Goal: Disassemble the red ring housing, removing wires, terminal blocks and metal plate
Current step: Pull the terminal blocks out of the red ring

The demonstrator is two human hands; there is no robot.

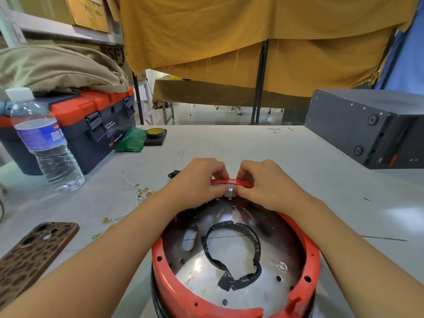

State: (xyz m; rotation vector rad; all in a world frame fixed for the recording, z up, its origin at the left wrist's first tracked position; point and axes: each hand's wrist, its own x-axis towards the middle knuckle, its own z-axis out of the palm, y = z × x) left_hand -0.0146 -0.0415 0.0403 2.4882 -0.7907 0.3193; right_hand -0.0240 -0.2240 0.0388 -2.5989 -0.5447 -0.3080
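Observation:
The red ring housing (pixel 174 288) stands on the grey table in front of me, tilted so its inside faces me. Inside lie a shiny metal plate (pixel 206 276) and a loop wrapped in black tape (pixel 238 278). At the far rim, a small metal terminal piece (pixel 230 192) sticks down between my hands. My left hand (pixel 197 177) pinches the red rim just left of it. My right hand (pixel 263 182) pinches the rim and the terminal from the right. White wires with gold terminals (pixel 137 189) lie loose on the table to the left.
A water bottle (pixel 46 143) and a red and dark toolbox (pixel 96 120) stand at the left. A phone in a patterned case (pixel 32 253) lies near left. A dark metal box (pixel 371 125) sits at right. A green bag (pixel 132 140) and yellow tape roll (pixel 154 132) lie behind.

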